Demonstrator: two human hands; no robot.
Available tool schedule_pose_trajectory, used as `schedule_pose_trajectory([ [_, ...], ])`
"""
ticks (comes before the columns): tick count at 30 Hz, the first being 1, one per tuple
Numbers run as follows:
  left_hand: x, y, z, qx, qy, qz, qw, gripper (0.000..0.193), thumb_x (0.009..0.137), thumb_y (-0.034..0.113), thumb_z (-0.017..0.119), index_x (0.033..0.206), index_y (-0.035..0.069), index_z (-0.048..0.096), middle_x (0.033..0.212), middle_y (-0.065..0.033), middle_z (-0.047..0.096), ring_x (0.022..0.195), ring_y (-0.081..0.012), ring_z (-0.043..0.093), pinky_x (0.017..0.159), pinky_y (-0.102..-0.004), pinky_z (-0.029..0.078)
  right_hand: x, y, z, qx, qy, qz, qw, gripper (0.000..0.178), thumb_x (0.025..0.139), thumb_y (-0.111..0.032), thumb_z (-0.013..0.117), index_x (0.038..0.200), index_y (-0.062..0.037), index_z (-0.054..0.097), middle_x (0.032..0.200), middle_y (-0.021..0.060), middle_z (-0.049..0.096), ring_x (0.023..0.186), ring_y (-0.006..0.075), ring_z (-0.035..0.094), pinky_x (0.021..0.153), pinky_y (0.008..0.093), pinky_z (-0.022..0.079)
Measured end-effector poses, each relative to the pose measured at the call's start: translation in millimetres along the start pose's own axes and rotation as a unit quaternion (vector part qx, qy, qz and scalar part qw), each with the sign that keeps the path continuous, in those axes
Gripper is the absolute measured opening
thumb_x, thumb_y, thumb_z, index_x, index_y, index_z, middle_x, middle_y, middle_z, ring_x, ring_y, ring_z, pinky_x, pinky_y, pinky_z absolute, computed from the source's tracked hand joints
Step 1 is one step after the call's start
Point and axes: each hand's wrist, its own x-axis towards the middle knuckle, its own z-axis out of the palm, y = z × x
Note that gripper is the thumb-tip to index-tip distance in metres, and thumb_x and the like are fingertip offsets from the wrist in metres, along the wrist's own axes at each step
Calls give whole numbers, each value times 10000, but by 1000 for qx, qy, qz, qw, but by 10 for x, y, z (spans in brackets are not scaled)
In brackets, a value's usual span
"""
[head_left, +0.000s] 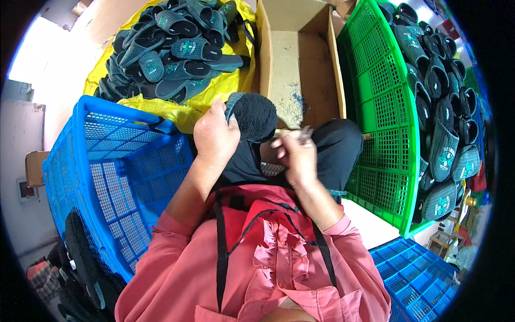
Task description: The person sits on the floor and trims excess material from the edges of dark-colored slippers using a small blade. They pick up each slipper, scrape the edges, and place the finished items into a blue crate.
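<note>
My left hand (215, 131) is wrapped round a dark slipper (255, 117), gripping it by its grey ribbed edge. The slipper's black fleecy face is toward me, above my lap. Close beside it on the right, my right hand (298, 155) is closed on a small metallic tool (304, 135). Motion blurs that tool, so its exact kind does not show. Beyond my hands lies a heap of grey ribbed slippers (171, 51) with green printed motifs, on a yellow sheet or sack (236, 80).
An open cardboard box (281, 59) with scattered fluff lies ahead. A blue plastic crate (115, 155) stands at my left, with dark slippers (83, 257) beside it. On the right are a green crate wall (383, 123), more slippers (444, 145) and another blue crate (416, 276).
</note>
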Motion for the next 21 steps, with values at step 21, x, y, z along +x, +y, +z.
schedule_pose_trajectory([
  [21,352,-203,-468,83,-269,218,935,236,769,169,678,954,29,636,878,-166,640,849,-382,645,772,-458,522,-196,97,229,-157,-181,88,967,777,874,-237,766,1430,18,287,1050,175,635,572,143,628,541,259,517],
])
